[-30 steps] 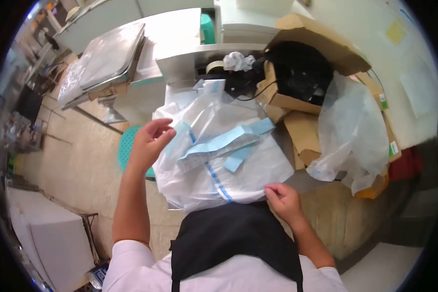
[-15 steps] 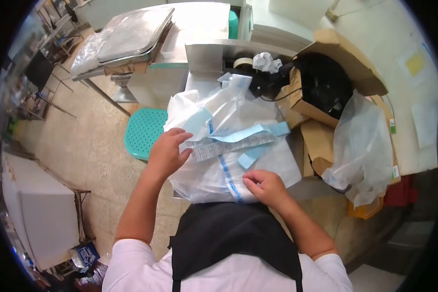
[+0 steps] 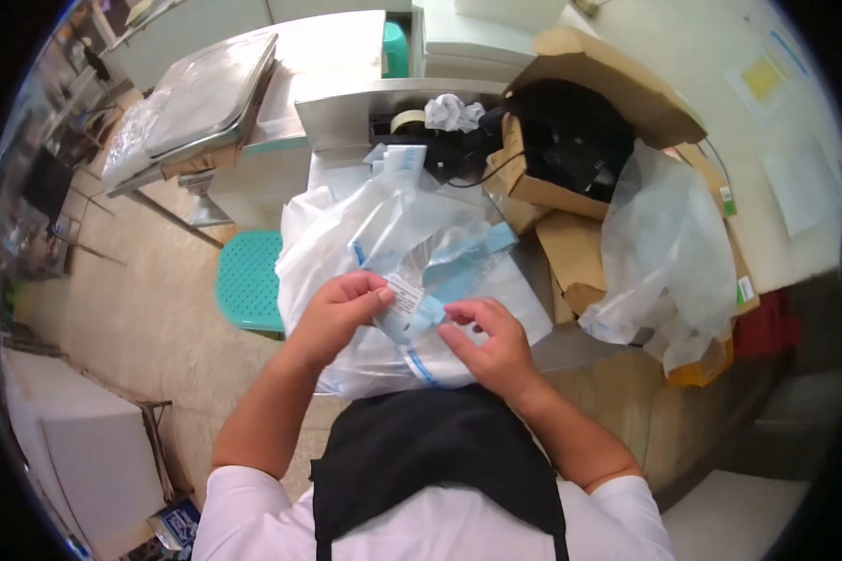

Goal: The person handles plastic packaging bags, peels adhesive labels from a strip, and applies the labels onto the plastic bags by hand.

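Note:
My left hand (image 3: 351, 309) pinches the near end of a printed strip (image 3: 406, 295), silvery-white with small text and a light-blue side. Close to its right, my right hand (image 3: 486, 338) has thumb and fingers near the same end; whether they touch the strip is hard to tell. The strip runs up and away over a pile of white plastic bags (image 3: 346, 224), some marked with a blue printed band. A second light-blue strip (image 3: 482, 245) lies beneath it. The bags rest on a metal table in front of the black apron.
An open cardboard box (image 3: 557, 192) with black contents stands at the back right, a clear plastic bag (image 3: 669, 252) beside it. Crumpled white paper (image 3: 454, 113) and a tape roll (image 3: 408, 122) lie behind the bags. A green stool (image 3: 251, 280) is at left, below metal trays (image 3: 210, 93).
My left hand has come down and right and taken hold of the strip's end, which is lifted and bent. My right hand has moved inward, close to it. The view has shifted.

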{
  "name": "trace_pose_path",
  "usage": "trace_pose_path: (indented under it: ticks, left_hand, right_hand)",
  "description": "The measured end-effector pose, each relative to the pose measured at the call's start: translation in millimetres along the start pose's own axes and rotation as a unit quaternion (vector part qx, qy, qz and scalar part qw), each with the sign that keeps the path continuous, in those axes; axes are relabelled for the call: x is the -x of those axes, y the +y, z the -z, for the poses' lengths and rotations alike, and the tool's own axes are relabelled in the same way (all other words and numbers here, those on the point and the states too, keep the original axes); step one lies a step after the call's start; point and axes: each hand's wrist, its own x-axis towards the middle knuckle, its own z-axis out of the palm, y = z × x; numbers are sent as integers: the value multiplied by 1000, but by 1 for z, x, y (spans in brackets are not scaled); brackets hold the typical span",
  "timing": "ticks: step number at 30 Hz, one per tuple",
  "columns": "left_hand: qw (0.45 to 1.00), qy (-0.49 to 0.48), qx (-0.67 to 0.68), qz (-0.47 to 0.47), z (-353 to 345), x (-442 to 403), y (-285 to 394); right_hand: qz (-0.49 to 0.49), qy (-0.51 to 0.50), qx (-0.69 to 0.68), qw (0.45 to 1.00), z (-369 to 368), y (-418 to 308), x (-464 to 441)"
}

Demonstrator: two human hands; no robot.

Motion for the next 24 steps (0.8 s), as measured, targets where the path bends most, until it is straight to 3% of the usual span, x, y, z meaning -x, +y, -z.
trace_pose_path:
  ticks: [2, 3, 7, 10, 24]
  left_hand:
    - [999, 5, 13, 34, -17, -1, -4]
    - [998, 7, 37, 40, -21, -3, -12]
    - [977, -41, 186, 98, -32, 5, -5]
    - [994, -67, 79, 31, -33, 10, -6]
    - [989, -101, -104, -30, -29, 7, -15]
  right_hand:
    - [183, 67, 115, 974, 0, -17, -5]
    - [204, 67, 143, 966, -1, -27, -8]
    - [200, 44, 178, 962, 1, -26, -12]
    - [196, 48, 172, 964, 2, -25, -11]
    - [133, 33, 154, 979, 14, -28, -13]
